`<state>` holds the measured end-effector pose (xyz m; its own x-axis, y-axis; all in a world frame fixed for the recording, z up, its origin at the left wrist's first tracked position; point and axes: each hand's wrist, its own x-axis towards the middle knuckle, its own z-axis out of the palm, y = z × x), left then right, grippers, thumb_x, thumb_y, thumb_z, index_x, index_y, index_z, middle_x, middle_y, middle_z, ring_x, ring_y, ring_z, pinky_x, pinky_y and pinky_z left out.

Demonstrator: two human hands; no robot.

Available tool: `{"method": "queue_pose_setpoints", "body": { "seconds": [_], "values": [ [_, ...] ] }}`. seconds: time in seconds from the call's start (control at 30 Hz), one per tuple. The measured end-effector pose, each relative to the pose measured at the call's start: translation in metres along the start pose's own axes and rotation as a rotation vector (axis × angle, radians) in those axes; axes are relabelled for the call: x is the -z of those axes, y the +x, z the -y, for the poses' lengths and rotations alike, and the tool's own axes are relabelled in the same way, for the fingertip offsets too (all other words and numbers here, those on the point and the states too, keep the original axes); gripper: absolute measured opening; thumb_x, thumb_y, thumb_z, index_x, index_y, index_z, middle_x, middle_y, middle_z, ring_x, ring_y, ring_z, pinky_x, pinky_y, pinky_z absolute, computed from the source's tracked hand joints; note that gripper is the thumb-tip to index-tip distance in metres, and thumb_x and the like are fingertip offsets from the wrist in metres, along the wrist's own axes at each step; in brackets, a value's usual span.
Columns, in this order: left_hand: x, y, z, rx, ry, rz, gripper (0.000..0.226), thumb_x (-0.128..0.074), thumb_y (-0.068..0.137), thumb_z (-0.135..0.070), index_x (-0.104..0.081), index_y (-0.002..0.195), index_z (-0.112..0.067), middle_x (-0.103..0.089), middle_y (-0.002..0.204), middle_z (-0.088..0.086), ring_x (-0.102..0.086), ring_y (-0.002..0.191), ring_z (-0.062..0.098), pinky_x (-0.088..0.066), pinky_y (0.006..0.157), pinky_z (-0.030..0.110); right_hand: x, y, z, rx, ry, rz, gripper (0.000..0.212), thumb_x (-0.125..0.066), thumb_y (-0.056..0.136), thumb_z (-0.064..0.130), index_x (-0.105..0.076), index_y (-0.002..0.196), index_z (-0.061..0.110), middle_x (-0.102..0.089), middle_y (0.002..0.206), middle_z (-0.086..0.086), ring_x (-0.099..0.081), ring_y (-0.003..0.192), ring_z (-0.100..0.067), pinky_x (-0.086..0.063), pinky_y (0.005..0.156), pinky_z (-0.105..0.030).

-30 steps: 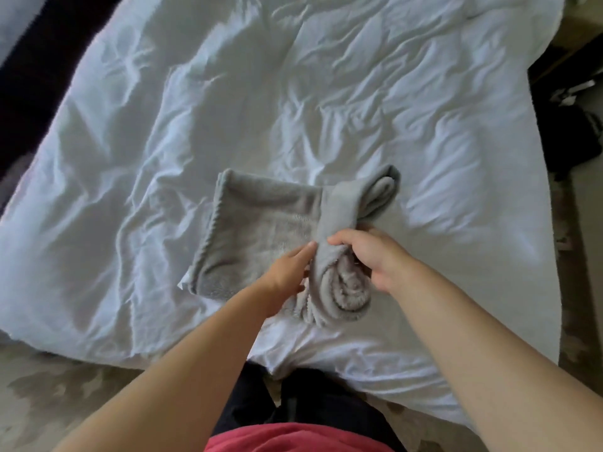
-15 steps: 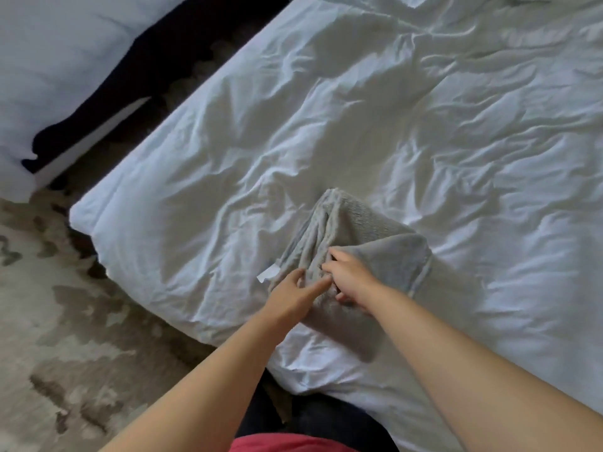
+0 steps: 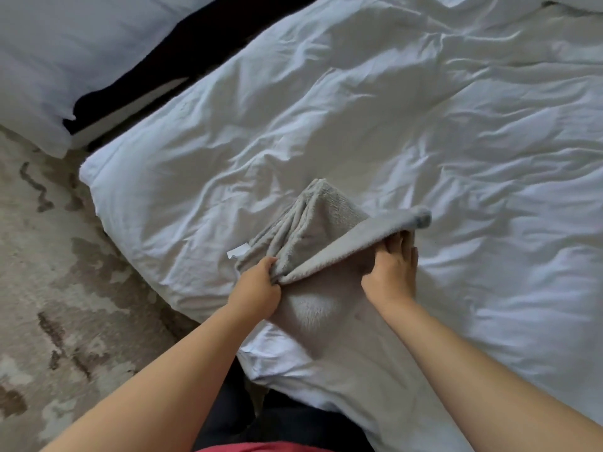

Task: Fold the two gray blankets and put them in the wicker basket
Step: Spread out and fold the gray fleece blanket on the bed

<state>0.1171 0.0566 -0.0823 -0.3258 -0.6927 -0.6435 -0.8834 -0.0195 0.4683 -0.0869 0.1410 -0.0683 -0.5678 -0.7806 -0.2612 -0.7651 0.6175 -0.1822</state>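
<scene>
One gray fleece blanket (image 3: pixel 323 236) lies folded into a thick bundle near the front edge of the white bed. A small white tag sticks out at its left side. My left hand (image 3: pixel 257 288) pinches the near left corner of the top fold. My right hand (image 3: pixel 393 265) grips the raised right edge of that fold from underneath, lifting it off the lower layers. A second blanket and the wicker basket are not in view.
The wrinkled white duvet (image 3: pixel 424 125) covers the bed to the right and far side. A patterned beige carpet (image 3: pixel 49 272) lies on the left. A white pillow (image 3: pixel 42 60) and a dark gap sit at the top left.
The view swung left, bringing carpet and pillow into sight. The loosely rolled blanket is now a flatter fold. My hands have moved apart, the right one lifting the top flap to the right.
</scene>
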Motion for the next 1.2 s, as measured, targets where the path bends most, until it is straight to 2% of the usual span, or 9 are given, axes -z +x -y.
{"method": "queue_pose_setpoints", "body": {
  "seconds": [0.17, 0.27, 0.4, 0.53, 0.63, 0.77, 0.93, 1.1, 1.2],
  "values": [
    [-0.009, 0.002, 0.010, 0.058, -0.059, -0.074, 0.051, -0.046, 0.086, -0.009, -0.047, 0.135, -0.022, -0.059, 0.129, 0.006, -0.054, 0.114, 0.026, -0.042, 0.085, 0.028, -0.001, 0.054, -0.007, 0.213, 0.274, 0.204, 0.090, -0.069, 0.084, 0.019, -0.012, 0.153, 0.029, 0.000, 0.162, -0.004, -0.005, 0.148, -0.025, -0.008, 0.120, -0.033],
    [-0.012, 0.006, 0.015, 0.133, -0.099, -0.084, 0.050, -0.043, 0.086, -0.008, -0.048, 0.133, -0.023, -0.058, 0.130, 0.006, -0.053, 0.117, 0.027, -0.041, 0.090, 0.030, -0.004, 0.086, 0.006, 0.197, 0.357, 0.254, 0.088, -0.072, 0.081, 0.020, -0.020, 0.152, 0.023, -0.031, 0.153, -0.008, -0.032, 0.139, -0.023, -0.024, 0.112, -0.031],
    [-0.011, 0.006, 0.014, 0.171, -0.187, -0.113, 0.050, -0.037, 0.084, -0.005, -0.052, 0.128, -0.022, -0.059, 0.126, 0.005, -0.052, 0.115, 0.027, -0.041, 0.088, 0.031, 0.006, 0.112, 0.025, 0.118, 0.532, 0.220, 0.029, -0.071, 0.080, 0.016, -0.067, 0.108, 0.017, -0.070, 0.102, -0.005, -0.063, 0.100, -0.024, -0.048, 0.087, -0.032],
    [-0.005, 0.005, 0.010, 0.208, -0.573, -0.156, 0.043, -0.034, 0.081, 0.004, -0.064, 0.094, -0.024, -0.065, 0.095, -0.001, -0.060, 0.092, 0.020, -0.050, 0.079, 0.033, 0.011, 0.121, 0.045, 0.203, 0.754, 0.153, 0.024, -0.071, 0.078, 0.009, -0.063, 0.075, 0.031, -0.064, 0.077, 0.013, -0.060, 0.081, -0.013, -0.049, 0.075, -0.026],
    [0.006, 0.008, 0.012, 0.294, -0.958, -0.180, 0.046, -0.036, 0.077, 0.013, -0.063, 0.071, -0.023, -0.065, 0.069, -0.001, -0.060, 0.066, 0.016, -0.048, 0.056, 0.024, 0.001, 0.133, 0.047, 0.226, 0.622, 0.187, 0.023, -0.074, 0.077, 0.021, -0.066, 0.097, 0.030, -0.064, 0.097, 0.004, -0.061, 0.096, -0.018, -0.049, 0.088, -0.031],
    [0.009, 0.019, 0.012, 0.355, -0.906, -0.227, 0.023, -0.050, 0.086, -0.004, -0.064, 0.093, -0.021, -0.065, 0.090, -0.001, -0.058, 0.078, 0.015, -0.046, 0.066, 0.026, -0.005, 0.144, 0.035, -0.039, 0.466, 0.408, 0.094, -0.081, 0.069, 0.045, -0.033, 0.145, 0.016, -0.045, 0.143, -0.009, -0.046, 0.129, -0.025, -0.039, 0.105, -0.034],
    [0.000, 0.014, 0.010, 0.292, -0.735, -0.262, 0.030, -0.048, 0.088, -0.010, -0.071, 0.101, -0.024, -0.070, 0.099, -0.007, -0.062, 0.093, 0.010, -0.050, 0.081, 0.026, 0.014, 0.144, 0.022, 0.035, 0.882, 0.546, 0.016, -0.073, 0.080, 0.011, -0.070, 0.096, 0.006, -0.074, 0.074, 0.003, -0.069, 0.067, -0.007, -0.050, 0.053, -0.014],
    [0.012, 0.011, -0.003, 0.075, -0.806, -0.008, 0.045, -0.043, 0.087, -0.005, -0.075, 0.086, -0.035, -0.073, 0.087, -0.018, -0.066, 0.079, -0.005, -0.048, 0.060, 0.008, 0.031, 0.146, -0.003, -0.039, 1.162, 0.546, 0.011, -0.058, 0.089, 0.005, -0.068, 0.086, 0.011, -0.074, 0.071, 0.003, -0.070, 0.068, -0.009, -0.053, 0.056, -0.019],
    [0.016, 0.024, -0.005, 0.164, -0.738, -0.037, 0.039, -0.044, 0.088, -0.007, -0.074, 0.083, -0.030, -0.072, 0.091, -0.010, -0.064, 0.086, 0.005, -0.049, 0.071, 0.018, 0.027, 0.140, -0.004, -0.145, 1.179, 0.642, 0.013, -0.054, 0.093, 0.012, -0.067, 0.097, 0.009, -0.075, 0.081, -0.003, -0.072, 0.078, -0.015, -0.056, 0.062, -0.025]
  ]
}}
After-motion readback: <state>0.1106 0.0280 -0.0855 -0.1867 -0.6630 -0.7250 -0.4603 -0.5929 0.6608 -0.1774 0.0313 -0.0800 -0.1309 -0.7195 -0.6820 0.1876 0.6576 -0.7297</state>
